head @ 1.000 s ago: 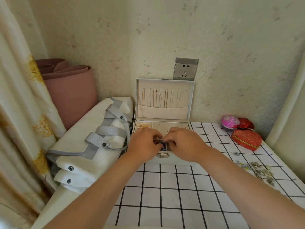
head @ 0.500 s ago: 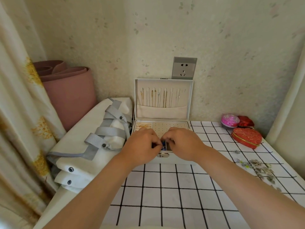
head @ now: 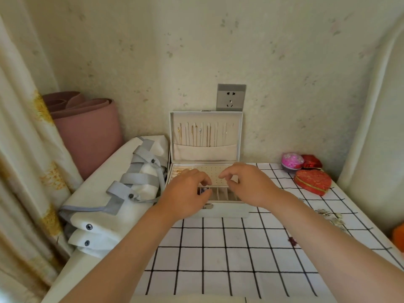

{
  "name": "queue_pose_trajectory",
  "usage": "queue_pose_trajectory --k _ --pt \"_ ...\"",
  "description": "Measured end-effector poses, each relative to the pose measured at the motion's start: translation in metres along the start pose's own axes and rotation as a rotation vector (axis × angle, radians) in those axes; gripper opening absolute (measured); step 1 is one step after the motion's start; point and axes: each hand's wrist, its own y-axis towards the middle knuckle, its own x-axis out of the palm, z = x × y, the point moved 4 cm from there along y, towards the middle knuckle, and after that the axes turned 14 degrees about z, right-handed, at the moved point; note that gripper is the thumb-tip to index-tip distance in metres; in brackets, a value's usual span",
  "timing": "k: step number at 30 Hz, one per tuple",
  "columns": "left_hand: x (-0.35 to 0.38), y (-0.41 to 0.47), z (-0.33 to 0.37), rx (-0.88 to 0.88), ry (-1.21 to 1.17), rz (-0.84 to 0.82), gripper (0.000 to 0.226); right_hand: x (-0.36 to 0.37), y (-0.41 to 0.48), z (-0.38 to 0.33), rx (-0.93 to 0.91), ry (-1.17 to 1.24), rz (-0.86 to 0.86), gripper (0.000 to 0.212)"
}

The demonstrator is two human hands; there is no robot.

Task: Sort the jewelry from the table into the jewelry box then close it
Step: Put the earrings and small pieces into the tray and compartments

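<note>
hovering apart over the jewelry box (head: pixel 228 210), left hand (head: pixel 185 193) and right hand (head: pixel 249 185).

Soft warm daylight, prob. thru side curtains, faint shadows, no glare, wide-angle bending at edges, slightly soft detail

Both hands hover over the open white jewelry box (head: pixel 227 210), which stands at the back of the desk (head: pixel 218 248). The left hand (head: pixel 185 193) curls its fingers down at a small dark piece (head: pixel 203 190) in the front slotted compartments; whether it pinches the piece is unclear. The right hand (head: pixel 249 184) hangs loosely curled, holding nothing. Well to the right lies loose jewelry (head: pixel 330 216).
</note>
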Motion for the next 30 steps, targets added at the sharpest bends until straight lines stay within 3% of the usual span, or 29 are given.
queue_pose_trajectory --k 5,14,21,30 --pt "0.017 0.004 0.043 0.045 -0.057 0.005 0.017 -0.042 -0.019 0.051 0.118 -0.013 0.044 0.026" --pt "0.098 0.028 0.121 0.139 -0.005 -0.209 0.023 -0.076 -0.071 0.120 0.206 -0.195 -0.084 0.026" --pt "0.157 0.033 0.131 0.130 0.165 -0.437 0.028 -0.092 -0.077 0.166 0.315 -0.213 -0.085 0.026" --pt "0.183 0.042 0.128 -0.005 0.104 -0.461 0.009 -0.085 -0.070 0.191 0.306 -0.269 -0.069 0.038"
